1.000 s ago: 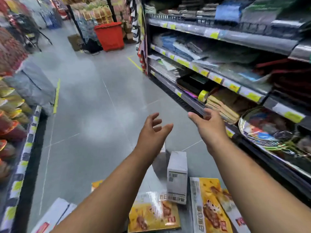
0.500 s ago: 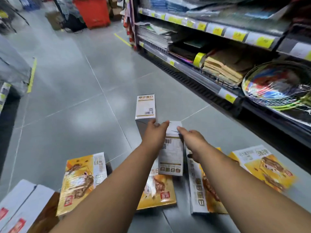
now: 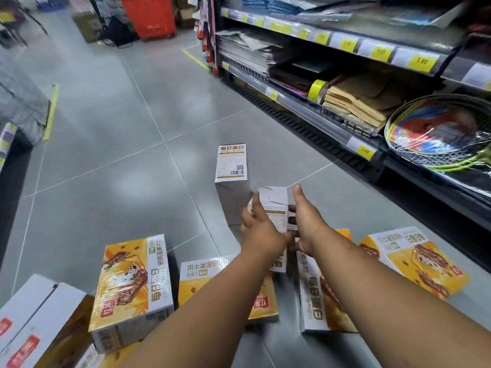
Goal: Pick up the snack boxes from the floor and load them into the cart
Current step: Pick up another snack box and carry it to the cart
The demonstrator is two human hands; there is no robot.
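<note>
A yellow-and-white snack box (image 3: pixel 130 290) printed 每日蛋白 lies on the grey floor (image 3: pixel 106 155). An upright white box (image 3: pixel 230 162) is headed 每日蛋白 above a barcode. The left hand (image 3: pixel 261 229) and right hand (image 3: pixel 308 221) grip a tilted, gold-striped white snack box (image 3: pixel 275 212) between them, with fingers (image 3: pixel 255 201) curled round each side. A yellow shelf tag (image 3: pixel 422 60) reads 1.90.
</note>
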